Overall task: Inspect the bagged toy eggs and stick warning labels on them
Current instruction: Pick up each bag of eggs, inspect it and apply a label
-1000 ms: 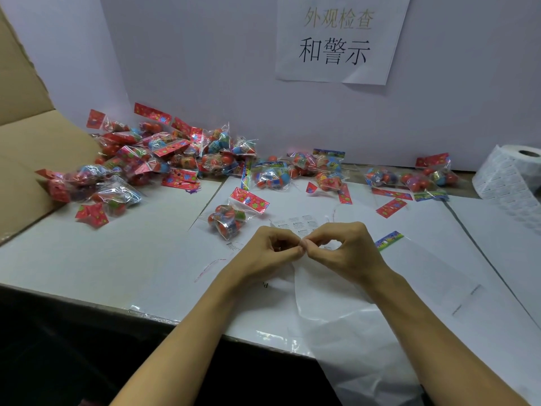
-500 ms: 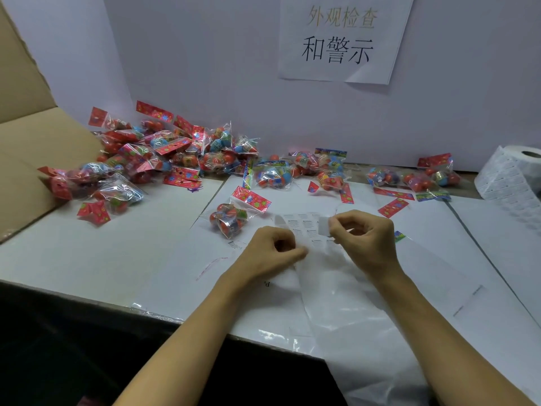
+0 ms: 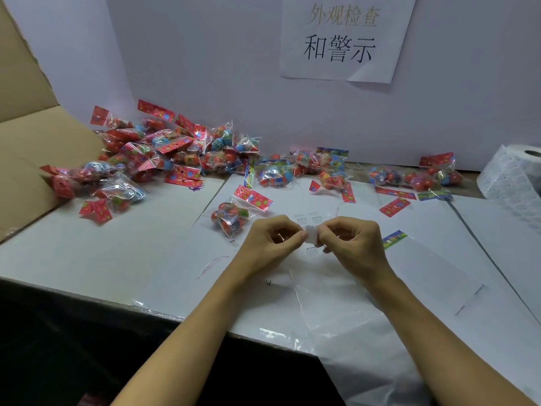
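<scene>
A: What holds what on the table (image 3: 87,259)?

B: Clear bags, each with several toy eggs inside and a printed card at the top. One bag (image 3: 234,216) lies alone just left of the hands. A big pile of bags (image 3: 152,162) sits at the back left beside a cardboard flap (image 3: 26,159), a smaller cluster (image 3: 304,171) in the back middle, and a few more bags (image 3: 415,177) at the back right.

A: And the hands?

B: The left hand (image 3: 270,243) and right hand (image 3: 352,244) meet over a label sheet (image 3: 310,227) lying on the table. Both have fingers curled, pinching one small white label (image 3: 311,233) between their fingertips.

A: Any change from half a second ago?

B: Then the hands were apart, the right one lifting the label away from the sheet. Now they have come together again on it. The bags lie as before.

A: What is unclear?

B: The label's print is too small to read, and fingers cover most of it. The label roll (image 3: 515,177) at the right is cut by the frame edge. A sign (image 3: 342,36) with Chinese characters hangs on the back wall.
</scene>
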Demonstrator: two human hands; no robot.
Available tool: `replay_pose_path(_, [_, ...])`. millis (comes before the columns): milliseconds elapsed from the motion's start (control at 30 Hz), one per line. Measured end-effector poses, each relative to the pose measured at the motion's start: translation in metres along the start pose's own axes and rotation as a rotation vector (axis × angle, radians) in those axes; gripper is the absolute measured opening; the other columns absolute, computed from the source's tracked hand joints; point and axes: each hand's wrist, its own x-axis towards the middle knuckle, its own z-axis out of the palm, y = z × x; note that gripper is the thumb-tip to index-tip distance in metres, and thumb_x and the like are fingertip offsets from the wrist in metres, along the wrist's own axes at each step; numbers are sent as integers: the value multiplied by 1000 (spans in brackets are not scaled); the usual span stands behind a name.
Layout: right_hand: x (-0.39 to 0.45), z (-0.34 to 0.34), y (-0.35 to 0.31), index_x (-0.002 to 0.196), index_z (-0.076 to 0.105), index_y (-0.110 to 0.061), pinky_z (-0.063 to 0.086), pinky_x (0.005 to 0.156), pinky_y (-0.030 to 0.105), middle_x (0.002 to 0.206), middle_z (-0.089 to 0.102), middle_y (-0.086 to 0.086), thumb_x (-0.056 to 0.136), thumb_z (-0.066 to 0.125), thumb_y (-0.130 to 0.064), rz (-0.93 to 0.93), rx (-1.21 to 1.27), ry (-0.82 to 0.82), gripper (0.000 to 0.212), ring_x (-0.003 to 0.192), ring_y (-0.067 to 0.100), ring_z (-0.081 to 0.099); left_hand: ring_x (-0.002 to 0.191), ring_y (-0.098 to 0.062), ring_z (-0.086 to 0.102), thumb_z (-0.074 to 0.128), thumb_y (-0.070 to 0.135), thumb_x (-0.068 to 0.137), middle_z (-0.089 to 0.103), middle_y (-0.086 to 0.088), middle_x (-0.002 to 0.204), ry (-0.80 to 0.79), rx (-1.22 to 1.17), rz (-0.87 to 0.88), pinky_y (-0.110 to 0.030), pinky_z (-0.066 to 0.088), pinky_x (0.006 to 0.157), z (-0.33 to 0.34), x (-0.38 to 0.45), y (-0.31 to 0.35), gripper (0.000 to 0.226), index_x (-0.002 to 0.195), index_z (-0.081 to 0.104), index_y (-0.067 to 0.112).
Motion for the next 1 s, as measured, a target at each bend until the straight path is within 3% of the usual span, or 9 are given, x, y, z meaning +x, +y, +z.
replay_pose_path(100, [2,-1,-1,79,76,-16,59,56,32,71,74,1,93,66,-4,100,123,19,21,68,21,73,75,-13,61,71,5,94,68,3,78,14,-45,-24,-45,54,74,-1,0,1,8,87,74,8])
replay_pose_path(200, [1,-2,-2,86,76,-20,60,58,31,80,75,-4,91,73,-22,104,131,-12,7,75,17,72,77,-20,64,71,5,94,69,0,80,-3,-52,-25,-51,55,78,-1,0,0,6,90,75,4])
replay_pose_path(300, [0,0,-1,88,76,-26,61,60,31,83,75,-10,89,76,-20,102,96,-52,6,80,15,71,82,-30,68,71,7,95,73,-4,83,-29,-22,1,-48,56,77,-2,-1,-1,8,94,77,3])
replay_pose_path(467, [6,-3,-1,88,73,-11,59,57,29,76,73,2,96,65,-10,171,215,-6,12,70,16,70,78,-24,66,71,6,95,72,-3,81,-56,-27,-14,-50,55,78,-2,0,-3,7,91,76,2])
replay_pose_path(600, [7,-5,-3,86,74,-16,59,59,28,79,73,-1,91,67,-33,207,248,-58,19,75,15,70,76,-16,61,72,6,94,69,2,78,-34,-62,-16,-38,52,70,-3,1,-4,8,90,76,1])
replay_pose_path(700, [1,-1,-2,87,76,-18,59,65,32,82,73,-5,80,80,-34,152,123,-128,18,82,15,70,71,-9,60,72,8,95,68,3,78,-2,-38,11,-24,47,67,-2,2,-4,7,92,76,2])
replay_pose_path(800, [0,2,0,87,77,-15,57,65,26,81,72,-9,85,81,-21,19,17,-18,7,82,11,68,65,-4,58,70,20,97,68,7,75,81,-33,-34,-18,46,62,-2,3,-4,15,91,76,8])
replay_pose_path(900, [0,3,2,89,78,-13,54,63,23,89,68,-4,82,82,-11,-167,-150,43,8,84,9,65,57,-10,53,62,36,101,62,8,63,58,-152,-107,-19,41,55,-3,3,-3,32,86,77,12])
replay_pose_path(1000, [-1,5,4,90,80,-10,54,66,26,94,64,2,80,84,-8,-225,-243,16,11,89,11,62,61,-16,54,62,49,94,64,1,69,-6,-192,-133,-23,41,55,-1,2,-1,43,91,80,9])
